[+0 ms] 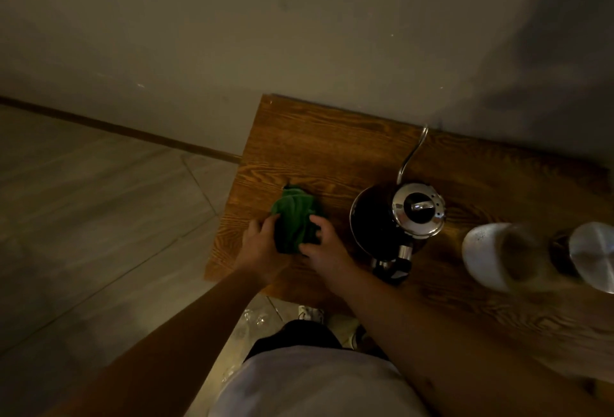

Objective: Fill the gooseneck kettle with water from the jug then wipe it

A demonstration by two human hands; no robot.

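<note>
A crumpled green cloth (pixel 294 217) lies near the left end of the wooden table (pixel 332 150). My left hand (pixel 260 245) grips its left side and my right hand (pixel 324 243) grips its right side, fingers curled into the fabric. To the right stands the shiny steel gooseneck kettle (pixel 417 210) on a dark round base, lid on, its thin spout curving toward the wall. Further right a clear jug (pixel 501 257) with a white bottom lies blurred near the frame's edge.
A metal-lidded container (pixel 591 255) sits at the far right edge. The wall runs directly behind the table. Grey floor lies to the left, below the table's left edge. Shoes and glassware show on the floor by my legs.
</note>
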